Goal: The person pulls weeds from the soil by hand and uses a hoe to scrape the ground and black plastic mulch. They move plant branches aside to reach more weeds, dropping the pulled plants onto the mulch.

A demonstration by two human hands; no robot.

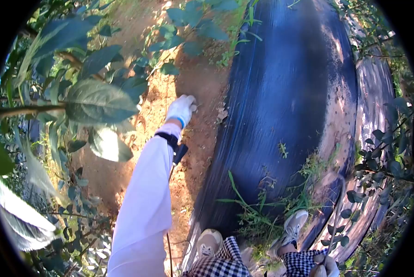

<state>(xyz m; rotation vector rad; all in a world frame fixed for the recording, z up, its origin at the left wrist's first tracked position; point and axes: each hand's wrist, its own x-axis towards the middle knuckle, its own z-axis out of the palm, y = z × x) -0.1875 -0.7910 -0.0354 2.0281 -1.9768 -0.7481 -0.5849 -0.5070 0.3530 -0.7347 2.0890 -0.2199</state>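
My left hand [182, 110], in a white glove with a blue cuff edge, reaches forward over the bare soil [202, 87] beside the black plastic sheet [281, 97]. Its fingers are curled closed, and whatever may be in them is hidden. At the bottom right edge, my right hand [329, 267], also gloved, is wrapped round the handle of a hooked metal tool [340, 203]. The tool's thin grey shaft rises upright and bends over at the top, above the edge of the sheet.
Leafy branches [98, 101] hang close on the left. Green weeds [258, 210] grow through the sheet ahead of my shoes [209, 242]. More shrubs [394, 166] line the right side. A dark strap with a small device [172, 143] sits on my left wrist, a cord hanging below.
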